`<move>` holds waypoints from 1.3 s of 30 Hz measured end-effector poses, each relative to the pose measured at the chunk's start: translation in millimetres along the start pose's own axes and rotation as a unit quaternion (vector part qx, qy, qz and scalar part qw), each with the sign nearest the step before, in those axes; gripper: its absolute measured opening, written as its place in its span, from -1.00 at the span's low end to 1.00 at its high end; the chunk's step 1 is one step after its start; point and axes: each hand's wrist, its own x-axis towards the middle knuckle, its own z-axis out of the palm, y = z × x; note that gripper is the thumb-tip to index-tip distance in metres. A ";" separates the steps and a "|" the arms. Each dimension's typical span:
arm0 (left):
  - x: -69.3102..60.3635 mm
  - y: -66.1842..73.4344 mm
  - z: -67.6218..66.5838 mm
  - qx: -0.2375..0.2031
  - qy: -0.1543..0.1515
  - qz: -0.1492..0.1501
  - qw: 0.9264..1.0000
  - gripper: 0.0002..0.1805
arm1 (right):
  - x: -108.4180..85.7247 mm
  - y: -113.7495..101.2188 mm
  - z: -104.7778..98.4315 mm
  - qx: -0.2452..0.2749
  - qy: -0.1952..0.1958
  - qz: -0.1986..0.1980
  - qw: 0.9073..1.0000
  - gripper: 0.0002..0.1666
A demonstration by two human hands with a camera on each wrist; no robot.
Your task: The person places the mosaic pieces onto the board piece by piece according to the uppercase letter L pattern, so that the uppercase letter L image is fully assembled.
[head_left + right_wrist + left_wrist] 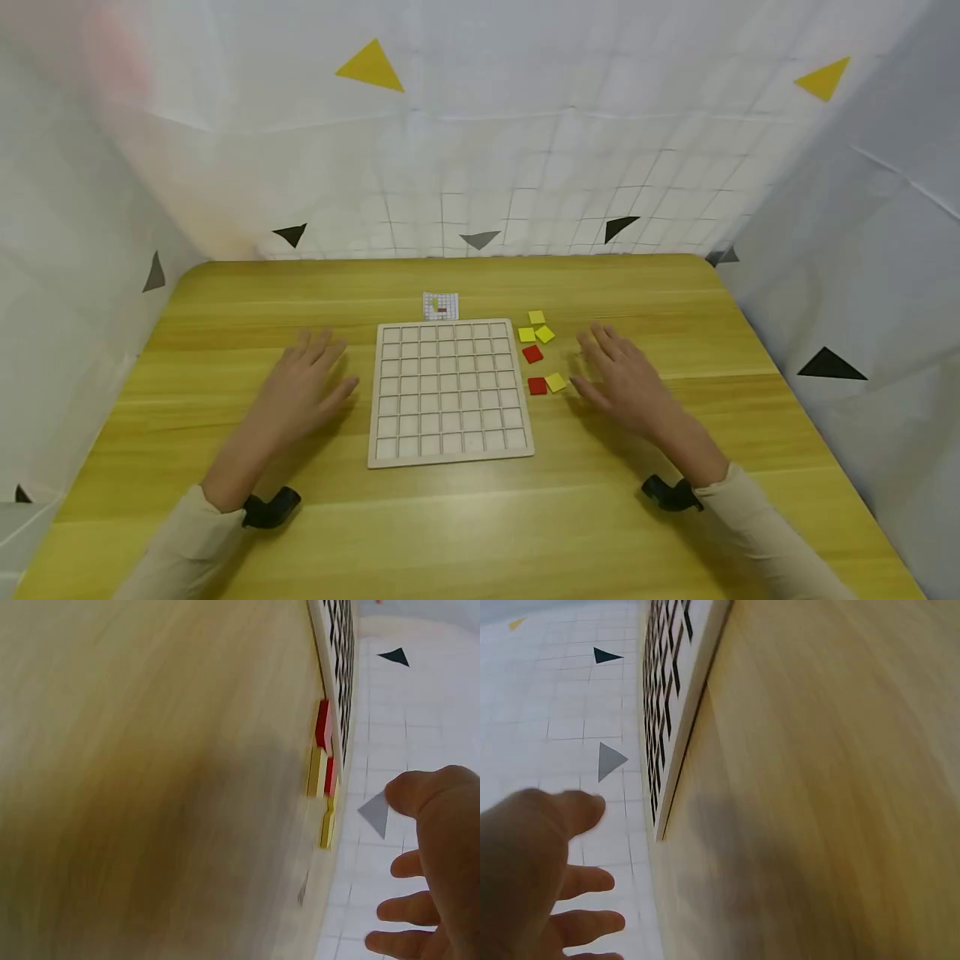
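Observation:
A pale wooden grid board (447, 392) lies flat on the table, its cells bare. To its left the left hand (296, 396) hovers, fingers spread and holding nothing; the left wrist view shows this hand (547, 885) beyond the board's edge (682, 765). Right of the board lie several yellow tiles (544, 334) and two red tiles (537, 386). The right hand (630, 383) is just right of these tiles, fingers extended, gripping nothing. In the right wrist view, that hand (439, 862) appears beside the red tile (323, 724) and a yellow tile (328, 825).
A small printed card (440, 306) with a grid and coloured marks lies behind the board. The wood-grain table (465, 533) meets white sheeting (480, 167) at the back and sides, marked with triangles. Dark wrist devices (272, 508) sit at both sleeves.

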 end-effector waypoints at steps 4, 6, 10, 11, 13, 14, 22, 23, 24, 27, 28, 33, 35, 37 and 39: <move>10.0 4.7 6.2 -0.055 0.011 -0.017 0.998 -0.36 | 1.3 -6.6 3.5 0.048 0.030 -0.008 0.998 -0.23; 14.1 6.5 9.0 -0.091 0.011 -0.041 0.995 -0.37 | 2.5 -9.4 5.4 0.067 0.043 -0.016 0.997 -0.30; 20.8 7.9 14.2 -0.168 0.008 -0.097 0.981 -0.39 | 4.9 -11.9 9.1 0.094 0.054 -0.032 0.994 -0.40; 22.1 7.9 15.1 -0.186 0.005 -0.108 0.977 -0.39 | 5.5 -12.2 9.9 0.100 0.053 -0.033 0.993 -0.41; 24.1 7.7 17.0 -0.219 0.001 -0.125 0.968 -0.40 | 6.1 -12.6 11.3 0.117 0.049 -0.030 0.991 -0.42; 24.8 7.8 17.8 -0.233 -0.002 -0.133 0.963 -0.40 | 6.4 -12.9 11.8 0.126 0.045 -0.028 0.991 -0.43; 28.0 10.6 26.6 -0.320 -0.013 -0.162 0.933 -0.41 | 8.8 -16.9 16.0 0.175 0.020 -0.009 0.984 -0.44; 28.6 12.0 27.8 -0.329 -0.013 -0.166 0.930 -0.41 | 9.1 -17.3 16.7 0.177 0.018 -0.008 0.984 -0.44; 29.1 13.8 28.6 -0.338 -0.013 -0.168 0.926 -0.41 | 9.4 -17.6 17.5 0.177 0.018 -0.009 0.984 -0.44; 30.9 20.0 29.9 -0.362 -0.017 -0.179 0.915 -0.40 | 9.3 -19.0 19.0 0.181 0.014 -0.009 0.983 -0.44; 31.5 21.8 30.2 -0.362 -0.017 -0.183 0.914 -0.39 | 9.2 -19.3 19.6 0.181 0.013 -0.010 0.983 -0.44; 34.3 27.0 31.1 -0.372 -0.017 -0.202 0.906 -0.40 | 9.8 -20.8 21.0 0.177 0.009 -0.011 0.984 -0.45; 35.0 28.0 31.5 -0.374 -0.015 -0.205 0.904 -0.42 | 10.3 -21.0 21.9 0.172 0.008 -0.011 0.985 -0.45; 35.6 28.8 31.8 -0.371 -0.013 -0.205 0.906 -0.44 | 10.8 -21.2 22.8 0.168 0.007 -0.012 0.986 -0.47; 36.1 29.1 32.5 -0.364 -0.012 -0.204 0.909 -0.45 | 11.4 -21.6 23.7 0.167 0.005 -0.013 0.986 -0.50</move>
